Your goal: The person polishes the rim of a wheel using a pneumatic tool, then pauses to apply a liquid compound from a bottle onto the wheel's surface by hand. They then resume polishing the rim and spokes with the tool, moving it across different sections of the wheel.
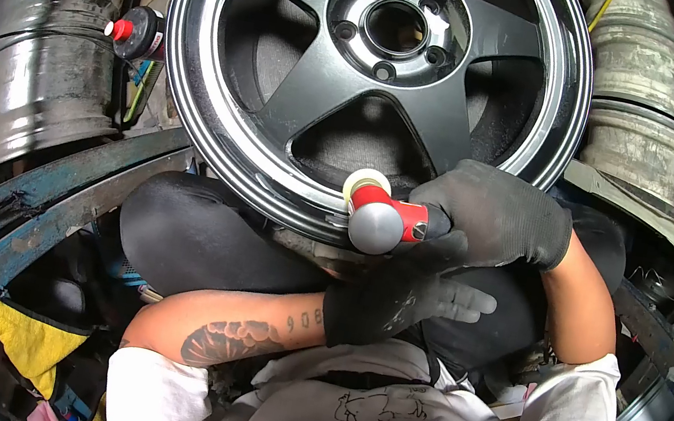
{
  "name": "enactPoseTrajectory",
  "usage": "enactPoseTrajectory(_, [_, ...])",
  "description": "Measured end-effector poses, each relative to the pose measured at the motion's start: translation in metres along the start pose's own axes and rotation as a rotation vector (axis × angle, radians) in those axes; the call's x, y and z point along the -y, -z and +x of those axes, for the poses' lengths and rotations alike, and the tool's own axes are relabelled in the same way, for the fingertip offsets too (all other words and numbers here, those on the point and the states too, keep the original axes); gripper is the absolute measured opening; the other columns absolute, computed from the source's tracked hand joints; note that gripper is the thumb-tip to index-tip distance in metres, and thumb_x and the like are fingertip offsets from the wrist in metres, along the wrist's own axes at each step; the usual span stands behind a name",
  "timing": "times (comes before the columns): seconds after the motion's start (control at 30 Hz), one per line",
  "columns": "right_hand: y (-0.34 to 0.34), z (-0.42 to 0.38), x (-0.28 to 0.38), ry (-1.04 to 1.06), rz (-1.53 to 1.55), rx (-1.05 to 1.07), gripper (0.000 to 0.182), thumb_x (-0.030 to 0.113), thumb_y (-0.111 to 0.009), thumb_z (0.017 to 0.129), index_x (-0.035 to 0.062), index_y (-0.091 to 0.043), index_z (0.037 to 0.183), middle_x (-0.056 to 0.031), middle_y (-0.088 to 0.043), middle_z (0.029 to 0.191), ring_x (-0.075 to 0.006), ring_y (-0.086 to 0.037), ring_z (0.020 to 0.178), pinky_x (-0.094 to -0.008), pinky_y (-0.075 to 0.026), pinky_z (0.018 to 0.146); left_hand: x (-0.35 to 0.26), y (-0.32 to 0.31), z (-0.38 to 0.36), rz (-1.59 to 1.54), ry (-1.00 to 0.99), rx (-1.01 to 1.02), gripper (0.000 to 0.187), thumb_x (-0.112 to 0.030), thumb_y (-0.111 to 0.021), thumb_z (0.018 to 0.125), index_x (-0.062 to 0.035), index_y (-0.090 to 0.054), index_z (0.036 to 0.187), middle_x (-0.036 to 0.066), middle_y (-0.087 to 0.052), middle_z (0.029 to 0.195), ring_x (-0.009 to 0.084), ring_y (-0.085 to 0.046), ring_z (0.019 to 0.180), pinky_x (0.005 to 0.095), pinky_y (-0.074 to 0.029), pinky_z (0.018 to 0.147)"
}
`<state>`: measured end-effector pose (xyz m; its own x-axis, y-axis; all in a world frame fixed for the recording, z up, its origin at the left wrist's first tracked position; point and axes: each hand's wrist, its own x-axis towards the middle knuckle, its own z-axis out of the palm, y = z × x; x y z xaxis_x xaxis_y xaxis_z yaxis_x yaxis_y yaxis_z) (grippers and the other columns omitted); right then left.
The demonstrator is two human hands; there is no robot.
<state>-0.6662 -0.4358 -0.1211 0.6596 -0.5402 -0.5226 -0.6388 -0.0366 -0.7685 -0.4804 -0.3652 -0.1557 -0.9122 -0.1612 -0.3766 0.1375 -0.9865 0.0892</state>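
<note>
The gloved right hand (494, 216) gripped a small polisher (381, 214) against the wheel rim (195, 95), hiding its body, while the left hand (398, 298) lay open beneath.

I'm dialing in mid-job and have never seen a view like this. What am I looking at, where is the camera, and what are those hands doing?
There is no machine here: a person works with two gloved hands, and the one picture comes from a camera on their head, looking down past their chest and knees, with a rounded fisheye edge.

Resting against the person's lap is a black car wheel with five spokes and a shiny rim. The right hand grips a small red and grey power tool, whose pale round pad sits against the wheel's lower rim. The left hand lies just below the tool, fingers spread, supporting it or the wheel; I cannot tell which.

Around them: a black bottle with a red cap to the left of the wheel, metal drums behind, and a yellow cloth at lower left.
</note>
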Motion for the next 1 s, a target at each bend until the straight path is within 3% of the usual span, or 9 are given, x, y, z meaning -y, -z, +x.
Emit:
enactPoseTrajectory(0.07, [-0.003,0.000,-0.003,0.015,-0.005,-0.017,0.027,0.022,-0.077,0.070,0.0050,-0.068,0.088,-0.0181,-0.070,0.080,-0.0422,-0.066,0.080,-0.0476,-0.052,0.070,0.008,0.008,0.000,-0.012,0.010,0.011,0.088,-0.066,-0.046,0.102,0.0025,-0.034,0.155,0.019,-0.054,0.148,0.0364,-0.059,0.129,0.0470,-0.043,0.112])
enactPoseTrajectory(0.23, [-0.009,0.009,-0.010,0.024,0.084,-0.028,0.021,0.023,-0.073,0.077,0.0043,-0.066,0.085,-0.0198,-0.069,0.080,-0.0439,-0.064,0.078,-0.0514,-0.050,0.070,0.012,0.018,-0.004,0.563,-0.092,0.020,0.079,-0.066,-0.049,0.101,-0.0023,-0.047,0.147,0.019,-0.060,0.139,0.0354,-0.062,0.123,0.0463,-0.048,0.107])
enactPoseTrajectory(0.3, [-0.014,0.011,-0.018,0.008,0.153,-0.029,0.021,0.023,-0.070,0.079,0.0036,-0.067,0.086,-0.0207,-0.069,0.080,-0.0447,-0.064,0.079,-0.0519,-0.051,0.071,0.006,0.010,-0.003,0.452,-0.083,-0.026,0.078,-0.067,-0.049,0.101,-0.0033,-0.050,0.145,0.019,-0.062,0.137,0.0353,-0.063,0.121,0.0469,-0.049,0.106])
enactPoseTrajectory(0.37, [-0.013,0.011,-0.018,0.027,0.138,-0.032,0.022,0.025,-0.065,0.084,0.0039,-0.068,0.089,-0.0220,-0.069,0.081,-0.0463,-0.064,0.081,-0.0521,-0.052,0.073,-0.004,-0.006,-0.003,0.003,-0.035,-0.138,0.079,-0.068,-0.049,0.100,-0.0035,-0.051,0.145,0.019,-0.062,0.135,0.0355,-0.064,0.119,0.0484,-0.050,0.105])
enactPoseTrajectory(0.67, [-0.013,0.027,-0.009,0.070,-0.018,-0.018,0.025,0.025,-0.072,0.077,0.0069,-0.069,0.093,-0.0183,-0.071,0.083,-0.0432,-0.068,0.081,-0.0500,-0.053,0.072,-0.012,-0.015,-0.013,-0.063,-0.047,-0.264,0.083,-0.068,-0.046,0.101,0.0026,-0.048,0.146,0.020,-0.060,0.140,0.0354,-0.063,0.122,0.0492,-0.047,0.109])
enactPoseTrajectory(0.77, [-0.011,0.033,-0.005,0.077,-0.003,-0.014,0.024,0.024,-0.073,0.075,0.0076,-0.069,0.093,-0.0174,-0.072,0.083,-0.0429,-0.068,0.081,-0.0498,-0.054,0.072,-0.011,-0.007,-0.019,-0.161,-0.102,-0.220,0.062,-0.048,-0.043,0.109,0.0012,-0.048,0.147,0.018,-0.060,0.140,0.0308,-0.062,0.124,0.0448,-0.047,0.111])
enactPoseTrajectory(1.0, [-0.014,0.053,-0.008,0.130,0.093,-0.016,0.027,0.021,-0.076,0.074,0.0072,-0.071,0.097,-0.0190,-0.072,0.086,-0.0426,-0.069,0.084,-0.0470,-0.055,0.075,-0.025,-0.009,-0.026,-0.117,-0.147,-0.253,0.062,-0.048,-0.044,0.109,-0.0003,-0.045,0.148,0.016,-0.058,0.141,0.0290,-0.061,0.127,0.0441,-0.046,0.111])
